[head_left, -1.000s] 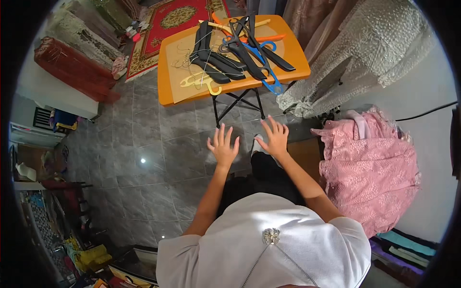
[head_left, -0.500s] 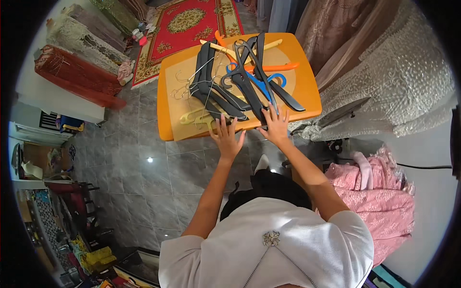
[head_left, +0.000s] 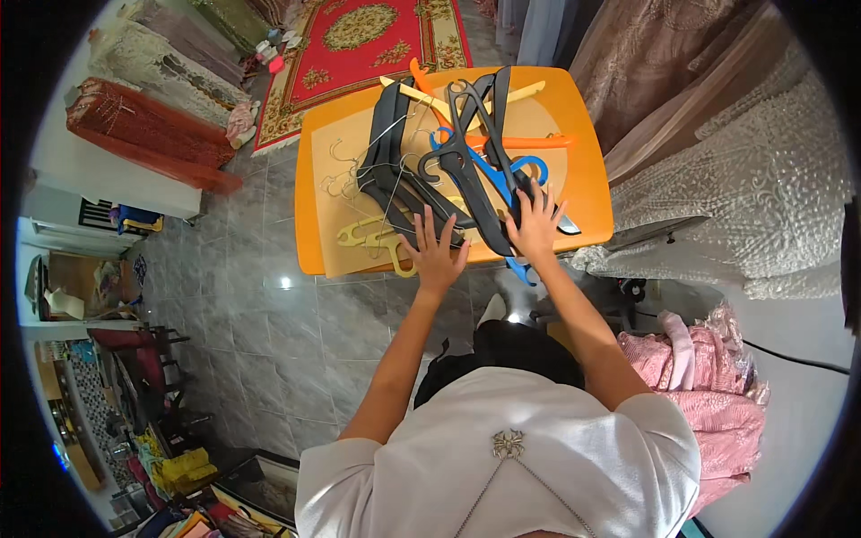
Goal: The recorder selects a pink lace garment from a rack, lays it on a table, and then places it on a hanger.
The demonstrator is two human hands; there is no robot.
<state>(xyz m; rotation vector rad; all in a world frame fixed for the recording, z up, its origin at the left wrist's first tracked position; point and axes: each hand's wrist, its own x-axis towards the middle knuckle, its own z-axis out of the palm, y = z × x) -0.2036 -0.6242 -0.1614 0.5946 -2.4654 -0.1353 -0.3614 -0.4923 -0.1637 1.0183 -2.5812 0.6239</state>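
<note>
black hangers, orange table | likely light, stiff, slick; best grasped mid-bar | left hand, right hand: near side, fingers spread, neither gripping

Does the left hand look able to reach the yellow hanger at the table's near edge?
Probably yes: the left hand is close beside the yellow hanger, whose hook looks mostly uncovered.
</note>
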